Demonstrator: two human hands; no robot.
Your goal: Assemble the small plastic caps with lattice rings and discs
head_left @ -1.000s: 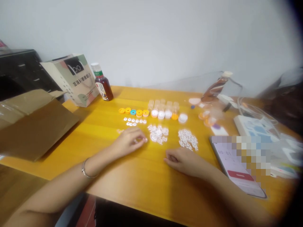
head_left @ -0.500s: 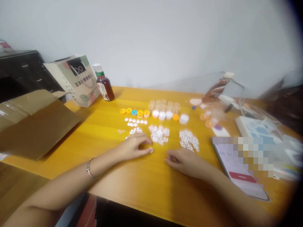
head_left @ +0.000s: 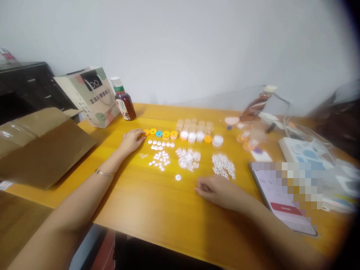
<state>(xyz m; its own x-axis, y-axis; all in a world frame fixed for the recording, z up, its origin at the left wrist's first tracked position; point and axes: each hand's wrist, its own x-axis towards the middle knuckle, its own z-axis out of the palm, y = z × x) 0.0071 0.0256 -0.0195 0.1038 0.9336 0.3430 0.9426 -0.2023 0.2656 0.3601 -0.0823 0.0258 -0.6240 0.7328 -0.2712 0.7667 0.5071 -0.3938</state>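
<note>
My left hand has its fingertips on the yellow cap at the left end of a row, pinching its edge. Beside that cap run more yellow caps, a blue cap and several white ones. My right hand rests on the table, its fingers curled; whether they hold something is hidden. A single white disc lies between my hands. Small white discs and two heaps of white openwork pieces lie beyond it.
Clear small containers stand behind the caps. A cardboard box, a paper bag and a dark red bottle are at the left. A phone, a white box and a tilted brown bottle are at the right.
My left hand has moved left and away from me to the end of the cap row. The white disc that was at its fingertips lies on the table. My right hand has stayed put.
</note>
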